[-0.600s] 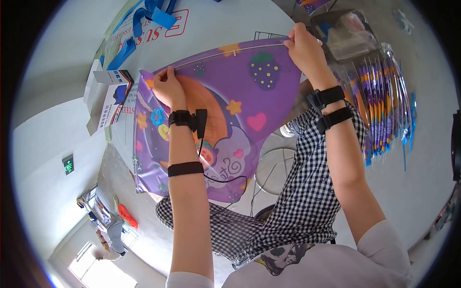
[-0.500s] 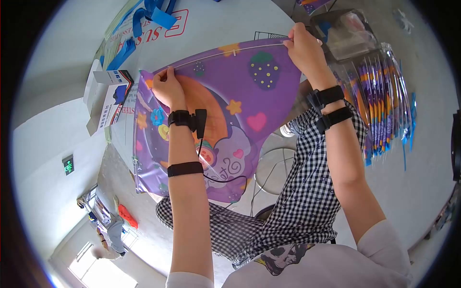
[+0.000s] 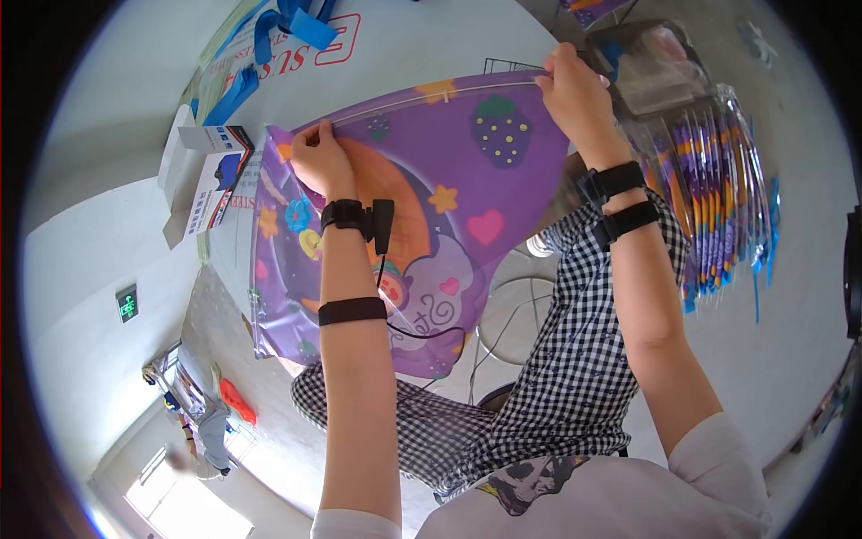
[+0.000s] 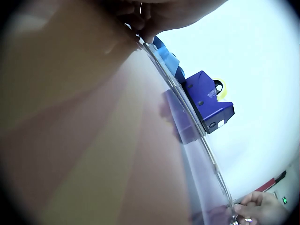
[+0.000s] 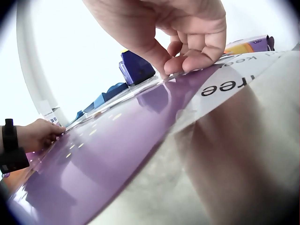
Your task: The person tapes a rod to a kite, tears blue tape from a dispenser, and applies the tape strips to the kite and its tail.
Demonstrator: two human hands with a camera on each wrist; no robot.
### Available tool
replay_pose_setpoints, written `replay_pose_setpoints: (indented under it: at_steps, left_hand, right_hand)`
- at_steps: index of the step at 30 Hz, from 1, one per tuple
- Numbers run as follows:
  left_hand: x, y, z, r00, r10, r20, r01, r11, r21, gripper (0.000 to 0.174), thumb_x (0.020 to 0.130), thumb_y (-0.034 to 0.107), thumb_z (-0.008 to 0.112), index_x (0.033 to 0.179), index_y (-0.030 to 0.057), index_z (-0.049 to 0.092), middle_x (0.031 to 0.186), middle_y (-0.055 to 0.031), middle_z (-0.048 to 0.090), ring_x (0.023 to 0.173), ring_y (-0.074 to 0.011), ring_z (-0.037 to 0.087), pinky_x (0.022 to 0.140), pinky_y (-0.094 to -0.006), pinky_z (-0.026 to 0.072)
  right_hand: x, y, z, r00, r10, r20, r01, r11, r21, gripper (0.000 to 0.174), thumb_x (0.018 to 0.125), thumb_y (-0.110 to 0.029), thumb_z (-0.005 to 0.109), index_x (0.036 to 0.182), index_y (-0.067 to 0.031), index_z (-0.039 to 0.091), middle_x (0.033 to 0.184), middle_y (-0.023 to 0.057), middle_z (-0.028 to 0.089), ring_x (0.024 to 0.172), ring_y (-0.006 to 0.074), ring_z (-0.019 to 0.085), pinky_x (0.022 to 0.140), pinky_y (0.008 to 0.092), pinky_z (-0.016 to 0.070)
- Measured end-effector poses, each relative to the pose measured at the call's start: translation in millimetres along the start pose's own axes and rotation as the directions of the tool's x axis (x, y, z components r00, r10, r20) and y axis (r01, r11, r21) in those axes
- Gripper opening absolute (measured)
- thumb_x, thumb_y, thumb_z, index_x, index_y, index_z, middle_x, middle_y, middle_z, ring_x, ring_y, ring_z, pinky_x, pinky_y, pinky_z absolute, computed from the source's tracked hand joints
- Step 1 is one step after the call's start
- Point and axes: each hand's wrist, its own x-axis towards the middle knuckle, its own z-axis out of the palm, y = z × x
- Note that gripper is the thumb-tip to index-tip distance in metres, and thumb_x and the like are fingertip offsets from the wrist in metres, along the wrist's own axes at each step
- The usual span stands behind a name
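Observation:
A purple printed plastic bag (image 3: 516, 189) with a moon, stars and hearts is stretched between both hands. A pale strip with a small white tab runs along its far edge. My left hand (image 3: 323, 166) pinches this edge near the left corner. At the right end, my right hand (image 3: 579, 99) grips the corner between thumb and fingers. In the right wrist view the thumb and fingertips of the right hand (image 5: 187, 40) meet on the bag's edge. The left wrist view shows the left hand (image 4: 173, 16) at the same edge, its fingertips partly dark.
Blue ribbon strips (image 3: 235, 97) and an opened carton (image 3: 215, 184) lie on the white printed tabletop (image 3: 395, 45). A blue tape dispenser (image 4: 208, 103) stands beyond the bag. Several packaged colourful pieces (image 3: 709, 198) and a clear-lidded container (image 3: 651, 67) are at the right.
The head view has shifted slightly, so the bag and hands appear a little further right. Both hands keep hold of the bag's edge.

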Motion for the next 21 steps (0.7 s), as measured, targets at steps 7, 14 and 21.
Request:
replay_pose_setpoints:
  at_steps: [7, 14, 21]
  left_hand:
    - [-0.2, 0.4, 0.7, 1.0, 0.001, -0.021, -0.001, 1.0, -0.002, 0.018, 0.084, 0.021, 0.073, 0.086, 0.0031, 0.072, 0.082, -0.009, 0.072, 0.075, -0.0233, 0.068, 0.072, -0.0361, 0.0533]
    - [-0.5, 1.9, 0.6, 1.0, -0.002, -0.022, 0.003, 1.0, 0.01, 0.018, 0.084, 0.021, 0.073, 0.086, 0.0032, 0.072, 0.081, -0.0091, 0.072, 0.075, -0.0233, 0.068, 0.071, -0.0361, 0.0532]
    - [-1.7, 4.0, 0.4, 1.0, 0.0, -0.029, 0.001, 1.0, 0.016, 0.017, 0.084, 0.02, 0.073, 0.086, 0.0031, 0.072, 0.081, -0.0092, 0.072, 0.075, -0.0234, 0.068, 0.071, -0.0364, 0.0532]
  right_hand:
    - [0.0, -2.3, -0.5, 1.0, 0.012, 0.004, -0.012, 1.0, 0.001, 0.027, 0.086, -0.012, 0.066, 0.098, 0.004, 0.049, 0.088, 0.0223, 0.068, 0.08, 0.0392, 0.069, 0.065, 0.0468, 0.0548]
    - [0.6, -3.0, -2.1, 1.0, 0.018, 0.02, -0.018, 1.0, 0.003, 0.026, 0.087, -0.012, 0.066, 0.099, 0.004, 0.05, 0.089, 0.0222, 0.068, 0.08, 0.0399, 0.069, 0.064, 0.0471, 0.0548]
    - [0.7, -4.0, 0.8, 0.99, 0.129, 0.052, -0.131, 0.991, 0.038, 0.025, 0.087, -0.017, 0.067, 0.099, -0.005, 0.049, 0.094, 0.0157, 0.067, 0.09, 0.0383, 0.064, 0.074, 0.0481, 0.0489]
